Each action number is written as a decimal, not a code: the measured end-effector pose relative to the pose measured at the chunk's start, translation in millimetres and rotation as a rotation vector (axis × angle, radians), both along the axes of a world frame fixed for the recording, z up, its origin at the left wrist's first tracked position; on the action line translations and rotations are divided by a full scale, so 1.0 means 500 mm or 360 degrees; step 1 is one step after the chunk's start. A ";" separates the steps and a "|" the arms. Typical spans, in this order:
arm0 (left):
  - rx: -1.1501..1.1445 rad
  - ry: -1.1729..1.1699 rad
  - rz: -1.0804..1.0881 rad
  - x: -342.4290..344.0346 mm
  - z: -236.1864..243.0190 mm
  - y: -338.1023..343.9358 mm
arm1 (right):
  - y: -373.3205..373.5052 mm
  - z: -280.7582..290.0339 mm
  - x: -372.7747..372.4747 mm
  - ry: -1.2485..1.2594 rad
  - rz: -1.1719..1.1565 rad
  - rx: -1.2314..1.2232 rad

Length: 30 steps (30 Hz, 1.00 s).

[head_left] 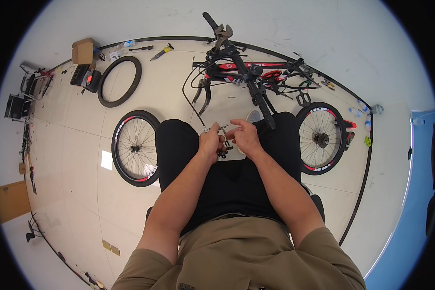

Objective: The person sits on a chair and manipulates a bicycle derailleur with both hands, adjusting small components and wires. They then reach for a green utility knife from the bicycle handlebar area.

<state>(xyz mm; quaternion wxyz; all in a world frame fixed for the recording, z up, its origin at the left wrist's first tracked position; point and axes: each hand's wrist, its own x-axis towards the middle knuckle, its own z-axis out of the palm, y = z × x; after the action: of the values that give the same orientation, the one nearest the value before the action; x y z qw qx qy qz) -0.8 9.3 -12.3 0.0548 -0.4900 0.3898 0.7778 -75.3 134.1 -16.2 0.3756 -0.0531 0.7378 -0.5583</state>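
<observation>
My left hand (209, 143) is closed around a small silver-and-black metal bicycle part (227, 143), whose exact kind I cannot make out. A thin black cable (195, 110) runs from the handlebar down to this hand. Right beside it is my right hand (247, 138), its index finger stretched out and apart from the thumb. The fingertips are at the part's edge; whether they touch it is unclear. Beyond my knees stands a black-and-red bicycle frame (232, 76) without wheels. Its black handlebar (245, 70) reaches toward my right knee, and an adjustable wrench (222, 36) is at its far end.
One spoked wheel (135, 148) lies left of my legs; another wheel (320, 139) with a cassette lies to the right. Farther left are a loose tyre (120, 81) and an open cardboard box (82, 51). Bottles (356, 112) and small tools sit along the wall.
</observation>
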 end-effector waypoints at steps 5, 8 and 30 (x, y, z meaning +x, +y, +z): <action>-0.0010 -0.0014 -0.0007 0.000 -0.004 0.000 | -0.008 0.014 0.006 -0.0093 -0.0128 -0.0039; -0.0013 -0.0007 -0.0012 -0.003 -0.006 0.000 | -0.007 -0.005 0.009 0.0017 -0.0154 -0.0152; 0.0461 0.0320 0.0174 0.003 0.001 -0.012 | -0.003 0.000 -0.007 0.0026 -0.0568 -0.0315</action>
<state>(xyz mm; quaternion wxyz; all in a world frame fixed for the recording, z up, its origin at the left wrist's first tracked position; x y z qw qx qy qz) 0.7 3.3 -11.7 0.0432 -0.4172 0.2500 0.8727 -78.6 132.9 -16.0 0.2577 0.0375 0.6801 -0.6853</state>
